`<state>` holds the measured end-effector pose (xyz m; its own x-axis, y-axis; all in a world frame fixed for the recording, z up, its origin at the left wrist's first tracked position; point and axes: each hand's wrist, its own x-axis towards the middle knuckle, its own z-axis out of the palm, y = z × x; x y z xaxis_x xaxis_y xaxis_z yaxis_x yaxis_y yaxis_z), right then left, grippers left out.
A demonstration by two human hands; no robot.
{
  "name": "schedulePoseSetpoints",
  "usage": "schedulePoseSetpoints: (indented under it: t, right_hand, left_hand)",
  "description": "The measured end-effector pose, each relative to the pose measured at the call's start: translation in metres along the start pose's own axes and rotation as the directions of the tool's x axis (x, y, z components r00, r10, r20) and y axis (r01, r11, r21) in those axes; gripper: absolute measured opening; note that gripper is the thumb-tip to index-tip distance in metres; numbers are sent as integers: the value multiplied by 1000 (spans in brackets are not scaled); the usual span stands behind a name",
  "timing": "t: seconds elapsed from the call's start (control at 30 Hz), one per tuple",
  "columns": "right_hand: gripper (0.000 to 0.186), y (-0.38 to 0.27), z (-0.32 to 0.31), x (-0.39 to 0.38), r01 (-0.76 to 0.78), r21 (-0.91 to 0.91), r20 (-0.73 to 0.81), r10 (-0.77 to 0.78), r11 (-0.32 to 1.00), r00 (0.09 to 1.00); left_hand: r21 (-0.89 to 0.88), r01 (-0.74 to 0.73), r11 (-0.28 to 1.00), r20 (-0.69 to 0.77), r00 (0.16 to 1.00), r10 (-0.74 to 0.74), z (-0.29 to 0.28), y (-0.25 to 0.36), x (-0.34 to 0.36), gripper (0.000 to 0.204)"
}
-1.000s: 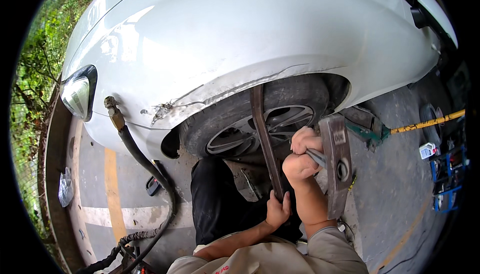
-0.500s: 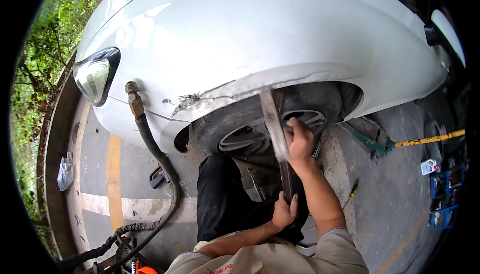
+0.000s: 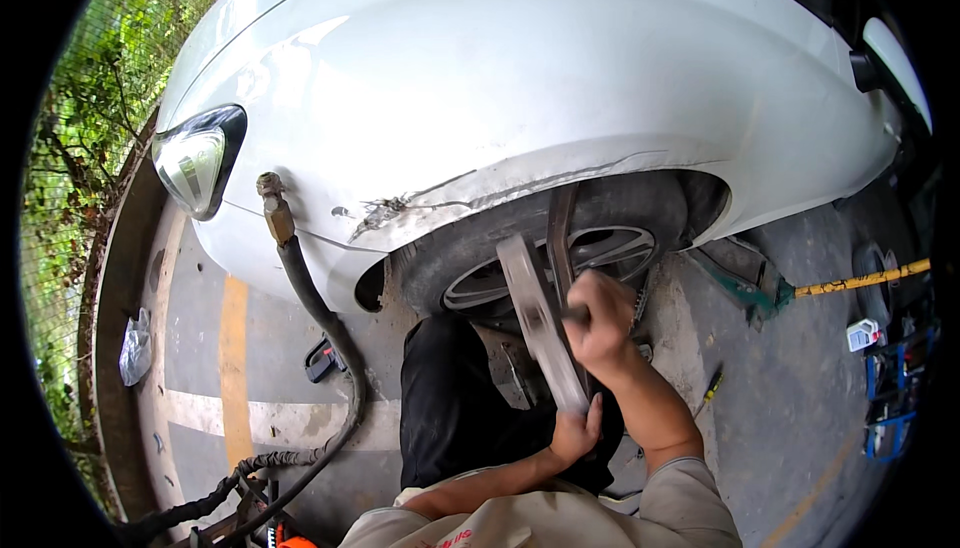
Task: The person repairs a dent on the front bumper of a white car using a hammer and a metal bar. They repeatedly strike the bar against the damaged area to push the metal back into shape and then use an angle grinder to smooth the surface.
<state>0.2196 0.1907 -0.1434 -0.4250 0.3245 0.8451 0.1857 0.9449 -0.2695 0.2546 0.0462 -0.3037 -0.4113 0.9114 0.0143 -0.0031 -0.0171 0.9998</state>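
My right hand is closed round the short dark handle of a hammer with a long grey metal head, smeared by motion. The head slants in front of the wheel, its lower end close above my left hand. That hand is wrapped round the lower end of a dark metal bar, whose middle the hammer partly covers. Upward, the bar runs across the tyre to the lip of the wheel arch. Above it the white fender is scraped and creased along the arch edge.
A black hose with a brass fitting rises at left before the headlight. A green jack with a yellow handle lies right of the wheel. On the floor are a screwdriver, a white bottle and a blue tool case.
The hammer has swung down and left, off the arch edge, with my right hand lower. My left hand stays on the bar, slightly lower. The head view has shifted a little.
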Motion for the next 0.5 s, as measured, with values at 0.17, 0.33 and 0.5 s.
schedulePoseSetpoints:
  t: [0.17,0.33,0.5]
  right_hand:
    - [23,-1,-5,6,31,24,-63,-29,999,998]
    - [27,-5,-4,-7,-86,89,-59,92,992,994]
    - [30,-8,-7,5,152,46,-184,-141,987,973]
  left_hand:
    - [-42,-33,999,4,999,33,2,-7,-2,26]
    - [-14,-3,1000,27,1000,3,-2,4,0,23]
    - [-38,-104,994,56,993,106,0,-12,-2,25]
